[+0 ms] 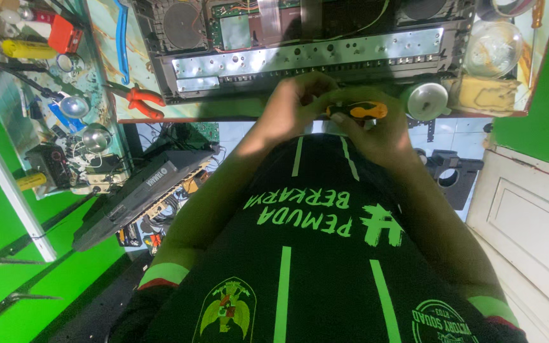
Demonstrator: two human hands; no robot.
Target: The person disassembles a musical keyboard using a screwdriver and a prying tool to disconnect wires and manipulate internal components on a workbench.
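Two hands meet at the centre of the frame, just below the near edge of the tabletop (pixel 236 111). The right hand (pixel 376 130) is curled shut around a screwdriver (pixel 358 111) with an orange and black handle; the handle lies roughly level, its end pointing toward the right of the frame. The left hand (pixel 293 101) is closed at the screwdriver's other end, fingers bunched over the tip; what it pinches there is hidden. Both hands sit over the person's black shirt (pixel 312 254) with green stripes.

Directly above the hands, across the upper centre, lies an opened keyboard chassis (pixel 306 57): a long metal strip with holes, a green circuit board (pixel 236 28) behind it, and a round speaker (pixel 182 25) at upper left centre. Red-handled pliers (pixel 141 100) rest on the tabletop left of the chassis, with a blue tool (pixel 121 38) above them. A round white spool (pixel 426 100) stands just right of the hands, a yellow block (pixel 487 95) beside it, and a clear bowl (pixel 494 47) above that.

At the left of the frame a cluttered shelf (pixel 46 101) holds a yellow cylinder (pixel 27 49), a red box (pixel 65 33) and small metal parts. A dark keyboard casing (pixel 141 194) leans below it, at centre left.
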